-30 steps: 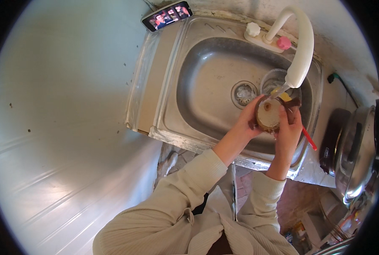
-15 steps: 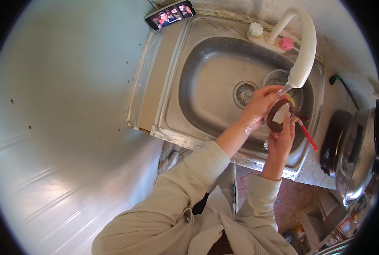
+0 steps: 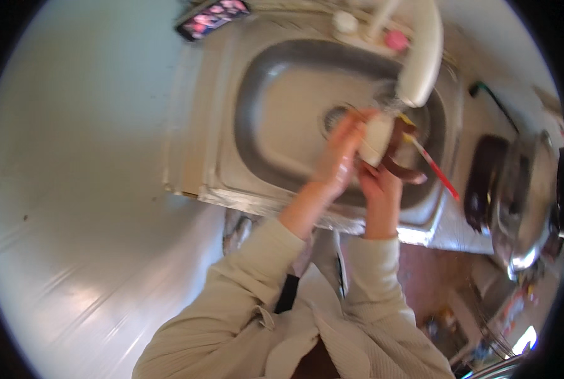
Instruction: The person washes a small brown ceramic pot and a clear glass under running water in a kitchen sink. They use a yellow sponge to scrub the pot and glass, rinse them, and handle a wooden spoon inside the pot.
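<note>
My left hand (image 3: 340, 151) grips the left side of a cream-and-brown round object (image 3: 375, 140), too blurred to name, while my right hand (image 3: 380, 188) holds it from below, fingers partly hidden. Water from the white curved tap (image 3: 419, 76) runs at the object, over the steel sink basin (image 3: 282, 120). Behind it sits a clear container (image 3: 430, 123) with something yellow inside. A red-handled utensil (image 3: 444, 178) slants out of the right side of the basin, close to the brown part of the object.
A phone (image 3: 212, 18) showing pictures leans at the sink's back left. The pale sheet-covered surface (image 3: 79, 158) spans the left. A dark oblong item (image 3: 484, 180) and steel cookware (image 3: 519, 196) stand right of the sink. Clutter (image 3: 459, 322) sits low at bottom right.
The view has shifted, so the sink appears higher and further left, and is blurred. The held object has turned in my hands, which remain around it under the tap.
</note>
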`<control>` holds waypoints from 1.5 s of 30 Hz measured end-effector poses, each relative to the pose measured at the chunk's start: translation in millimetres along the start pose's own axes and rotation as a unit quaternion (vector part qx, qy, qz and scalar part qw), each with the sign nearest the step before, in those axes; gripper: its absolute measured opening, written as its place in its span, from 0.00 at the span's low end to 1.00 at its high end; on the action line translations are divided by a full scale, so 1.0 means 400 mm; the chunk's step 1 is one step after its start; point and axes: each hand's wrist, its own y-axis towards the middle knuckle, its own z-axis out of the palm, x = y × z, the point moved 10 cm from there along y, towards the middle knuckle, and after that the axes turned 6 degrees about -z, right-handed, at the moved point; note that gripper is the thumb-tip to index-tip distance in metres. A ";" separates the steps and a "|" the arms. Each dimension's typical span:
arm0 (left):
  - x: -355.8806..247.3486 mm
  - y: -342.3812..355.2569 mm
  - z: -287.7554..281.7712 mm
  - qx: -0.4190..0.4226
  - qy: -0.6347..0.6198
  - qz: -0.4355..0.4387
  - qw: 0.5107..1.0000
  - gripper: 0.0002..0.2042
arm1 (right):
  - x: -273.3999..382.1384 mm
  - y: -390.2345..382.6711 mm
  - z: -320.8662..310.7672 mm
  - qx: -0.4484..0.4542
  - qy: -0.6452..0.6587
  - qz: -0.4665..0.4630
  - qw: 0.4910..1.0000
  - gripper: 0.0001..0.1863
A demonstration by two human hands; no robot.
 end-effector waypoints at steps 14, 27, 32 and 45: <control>0.010 0.008 -0.069 -0.117 -0.083 -0.099 0.985 0.15 | -0.017 0.001 -0.003 0.133 -0.008 -0.011 0.991 0.14; -0.064 0.007 -0.167 -0.089 -0.197 -0.085 0.973 0.16 | 0.077 0.000 0.126 0.171 -0.409 -0.182 0.878 0.14; -0.159 0.019 -0.195 -0.112 -0.130 -0.027 0.985 0.15 | 0.054 0.040 0.208 0.234 -0.528 -0.286 0.765 0.14; -0.190 0.022 -0.123 0.021 -0.284 -0.069 0.956 0.19 | 0.093 0.051 0.251 0.162 -0.676 -0.320 0.644 0.16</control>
